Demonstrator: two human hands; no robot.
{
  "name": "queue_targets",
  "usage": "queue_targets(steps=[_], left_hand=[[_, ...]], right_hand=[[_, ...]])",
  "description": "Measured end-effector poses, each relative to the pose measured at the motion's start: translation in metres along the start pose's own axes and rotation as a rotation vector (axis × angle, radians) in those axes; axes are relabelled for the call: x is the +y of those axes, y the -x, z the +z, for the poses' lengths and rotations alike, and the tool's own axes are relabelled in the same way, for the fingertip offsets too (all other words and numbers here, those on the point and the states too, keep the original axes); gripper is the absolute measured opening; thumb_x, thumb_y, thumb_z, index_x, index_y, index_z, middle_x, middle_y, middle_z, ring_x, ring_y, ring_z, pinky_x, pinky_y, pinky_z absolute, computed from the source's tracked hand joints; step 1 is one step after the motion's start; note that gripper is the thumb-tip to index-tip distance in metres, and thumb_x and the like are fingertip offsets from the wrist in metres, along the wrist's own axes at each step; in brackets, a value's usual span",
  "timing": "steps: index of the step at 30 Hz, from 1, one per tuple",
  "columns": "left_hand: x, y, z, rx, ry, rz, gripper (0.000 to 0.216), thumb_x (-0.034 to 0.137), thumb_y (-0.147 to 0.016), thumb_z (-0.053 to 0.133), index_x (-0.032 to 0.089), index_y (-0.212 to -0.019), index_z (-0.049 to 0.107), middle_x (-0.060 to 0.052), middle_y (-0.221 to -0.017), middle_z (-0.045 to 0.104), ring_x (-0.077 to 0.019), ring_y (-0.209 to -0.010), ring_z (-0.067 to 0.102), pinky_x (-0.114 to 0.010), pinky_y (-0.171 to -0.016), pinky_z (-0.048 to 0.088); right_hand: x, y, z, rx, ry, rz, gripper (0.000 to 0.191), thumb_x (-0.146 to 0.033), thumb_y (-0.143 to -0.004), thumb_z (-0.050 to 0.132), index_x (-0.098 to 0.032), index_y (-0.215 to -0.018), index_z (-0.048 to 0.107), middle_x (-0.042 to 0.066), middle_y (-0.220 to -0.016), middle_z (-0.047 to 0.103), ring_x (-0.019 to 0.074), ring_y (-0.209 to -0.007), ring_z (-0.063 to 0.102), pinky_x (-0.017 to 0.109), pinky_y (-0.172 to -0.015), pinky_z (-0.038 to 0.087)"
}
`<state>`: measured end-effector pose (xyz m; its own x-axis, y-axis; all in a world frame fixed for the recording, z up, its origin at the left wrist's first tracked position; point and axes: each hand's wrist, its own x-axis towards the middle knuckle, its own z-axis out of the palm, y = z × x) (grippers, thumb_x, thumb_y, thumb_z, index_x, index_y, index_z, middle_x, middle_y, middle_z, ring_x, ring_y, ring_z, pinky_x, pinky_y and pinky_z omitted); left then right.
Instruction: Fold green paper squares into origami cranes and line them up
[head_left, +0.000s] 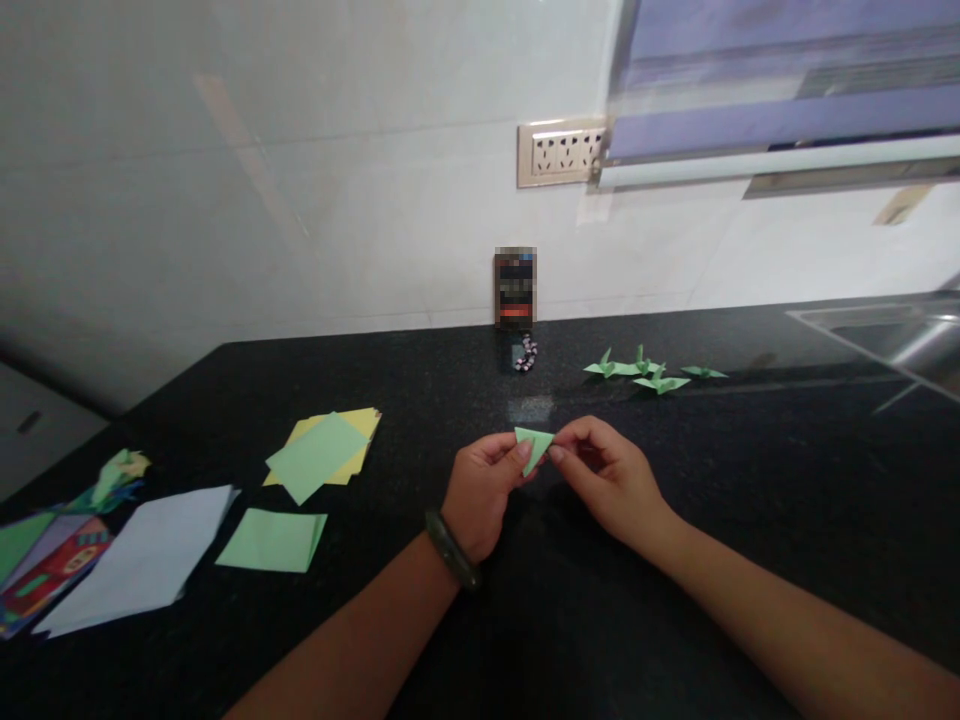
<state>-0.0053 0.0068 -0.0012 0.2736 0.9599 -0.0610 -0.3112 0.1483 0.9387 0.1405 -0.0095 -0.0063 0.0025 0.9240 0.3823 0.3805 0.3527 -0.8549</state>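
Observation:
Between my hands, above the black countertop, is a small piece of folded green paper [537,447] in a triangle shape. My left hand [486,485], with a dark bangle on the wrist, pinches it between thumb and fingers. The thumb and index finger of my right hand [611,480] close on its right corner. Beyond my right hand, several folded green paper cranes [660,384] stand on the counter. To the left of my hands lies a green square sheet [319,457] over yellow sheets [366,440], and nearer to me a folded green paper [270,541].
White paper [154,560] and a colourful printed packet [64,575] lie at the far left, beside crumpled coloured paper [120,475]. A phone-like device [515,288] leans on the wall, a beaded loop [528,354] before it. A sink [907,340] is at the right.

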Motion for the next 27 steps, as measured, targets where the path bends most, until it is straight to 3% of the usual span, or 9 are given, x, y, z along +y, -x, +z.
queue_targets(steps=[4,6,10,16,19,27], left_hand=[[-0.0012,0.0008,0.0007,-0.03,0.087,-0.027,0.016,0.024,-0.07,0.064,0.012,-0.081,0.069,-0.004,-0.074,0.066,-0.0097,-0.067,0.056,-0.024,-0.068,0.045],[-0.0003,0.0025,0.0023,-0.044,0.064,-0.031,0.017,0.024,-0.069,0.066,0.012,-0.08,0.069,-0.004,-0.072,0.066,-0.0098,-0.066,0.056,-0.024,-0.067,0.045],[0.0018,0.0054,0.0058,-0.04,0.012,-0.055,0.022,0.024,-0.063,0.07,0.011,-0.081,0.068,-0.004,-0.07,0.067,-0.0112,-0.065,0.058,-0.024,-0.065,0.045],[-0.0013,0.0034,0.0042,0.108,0.006,0.012,0.022,0.023,-0.062,0.071,0.013,-0.078,0.059,0.001,-0.062,0.063,-0.0083,-0.056,0.056,-0.021,-0.057,0.044],[-0.0016,0.0018,0.0022,0.113,-0.006,0.049,0.02,0.021,-0.061,0.071,0.014,-0.071,0.055,0.003,-0.057,0.06,-0.0071,-0.053,0.054,-0.02,-0.055,0.043],[-0.0009,0.0029,0.0023,0.071,-0.006,-0.003,0.021,0.024,-0.06,0.072,0.013,-0.073,0.059,0.0,-0.062,0.064,-0.0088,-0.057,0.057,-0.022,-0.058,0.044]], right_hand=[[-0.0021,-0.002,0.0011,-0.056,-0.172,0.163,0.016,-0.033,-0.073,0.06,-0.019,-0.078,0.055,-0.001,-0.064,0.055,0.0113,-0.055,0.05,0.024,-0.052,0.041],[-0.0043,-0.0023,0.0013,-0.115,-0.218,0.17,0.017,-0.035,-0.073,0.058,-0.018,-0.073,0.056,-0.001,-0.061,0.056,0.0108,-0.054,0.05,0.023,-0.052,0.041],[-0.0063,-0.0025,0.0006,-0.096,-0.23,0.191,0.018,-0.034,-0.072,0.059,-0.017,-0.067,0.056,-0.002,-0.056,0.054,0.0095,-0.049,0.047,0.022,-0.047,0.038],[-0.0046,-0.0034,0.0001,-0.065,-0.207,0.226,0.02,-0.034,-0.067,0.064,-0.017,-0.062,0.055,-0.003,-0.052,0.052,0.0087,-0.047,0.045,0.021,-0.044,0.035],[-0.0031,-0.0042,-0.0005,-0.064,-0.203,0.271,0.024,-0.036,-0.064,0.067,-0.017,-0.059,0.053,-0.003,-0.049,0.051,0.0081,-0.044,0.044,0.021,-0.042,0.034],[-0.0051,-0.0054,-0.0016,-0.086,-0.395,0.298,0.024,-0.039,-0.067,0.066,-0.015,-0.071,0.063,0.0,-0.056,0.06,0.0094,-0.047,0.05,0.023,-0.047,0.041]])
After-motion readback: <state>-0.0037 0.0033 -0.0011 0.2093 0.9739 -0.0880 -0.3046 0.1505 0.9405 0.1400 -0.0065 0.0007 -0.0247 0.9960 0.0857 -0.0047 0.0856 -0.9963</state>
